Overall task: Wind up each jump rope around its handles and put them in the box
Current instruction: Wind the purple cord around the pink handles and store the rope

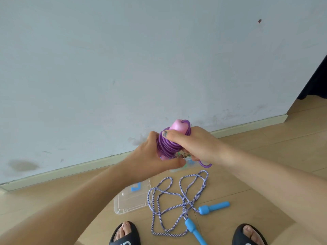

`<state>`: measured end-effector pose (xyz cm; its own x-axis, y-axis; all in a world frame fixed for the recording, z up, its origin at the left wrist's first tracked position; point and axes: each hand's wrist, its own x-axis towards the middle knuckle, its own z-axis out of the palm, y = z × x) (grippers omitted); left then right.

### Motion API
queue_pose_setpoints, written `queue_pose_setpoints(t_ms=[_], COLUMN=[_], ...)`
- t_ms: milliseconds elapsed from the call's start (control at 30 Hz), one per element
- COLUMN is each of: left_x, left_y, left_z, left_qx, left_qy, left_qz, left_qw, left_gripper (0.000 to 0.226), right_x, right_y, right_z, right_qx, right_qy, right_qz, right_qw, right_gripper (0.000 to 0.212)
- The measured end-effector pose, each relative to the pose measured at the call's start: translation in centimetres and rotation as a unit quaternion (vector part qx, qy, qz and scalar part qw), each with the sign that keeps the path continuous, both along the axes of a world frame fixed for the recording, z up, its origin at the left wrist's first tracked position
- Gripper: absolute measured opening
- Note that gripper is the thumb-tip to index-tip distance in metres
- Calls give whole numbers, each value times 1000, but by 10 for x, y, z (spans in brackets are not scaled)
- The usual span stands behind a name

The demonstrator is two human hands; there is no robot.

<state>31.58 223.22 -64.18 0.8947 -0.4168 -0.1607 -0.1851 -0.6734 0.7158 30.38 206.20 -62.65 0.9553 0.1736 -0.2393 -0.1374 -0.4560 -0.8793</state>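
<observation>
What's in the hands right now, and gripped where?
Both hold the purple jump rope: left hand grips the lower handles, right hand grips the wound coils.

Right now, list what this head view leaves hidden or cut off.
- Box: mostly hidden behind both hands; contents unreadable.
- Purple rope: handles largely covered by left hand and right hand.
- One blue handle: cut off by bottom edge.
- Clear lid: partly behind the left arm.

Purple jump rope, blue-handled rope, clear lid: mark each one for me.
purple jump rope [168, 144], head view, on the wound coils.
blue-handled rope [184, 203], head view, on the striped cord's crossing.
clear lid [131, 202], head view, on its flat panel.
</observation>
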Motion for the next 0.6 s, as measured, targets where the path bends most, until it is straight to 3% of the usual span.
queue_pose_setpoints(t_ms=[67, 133, 267, 400, 600], left_x=[5, 7, 11, 17, 22], left_y=[4, 6, 6, 6, 10], left_z=[12, 16, 14, 10, 9], left_qx=[-85, -103, -78, -67, -105], left_qy=[69, 88, 44, 13, 44], left_qz=[-28, -64, -76, -11, 27], left_qw=[994, 989, 993, 998, 993], left_gripper=[60, 47, 35, 31, 30], right_x=[-2, -5, -6, -4, -10], right_y=[-1, 2, 8, 8, 10], right_z=[1, 0, 0, -2, -9], right_qx=[-10, -15, 7, 7, 99], right_qy=[6, 16, 11, 12, -9], right_qz=[64, 98, 77, 32, 5], right_qw=[998, 995, 997, 999, 995], right_gripper=[46, 49, 60, 77, 42])
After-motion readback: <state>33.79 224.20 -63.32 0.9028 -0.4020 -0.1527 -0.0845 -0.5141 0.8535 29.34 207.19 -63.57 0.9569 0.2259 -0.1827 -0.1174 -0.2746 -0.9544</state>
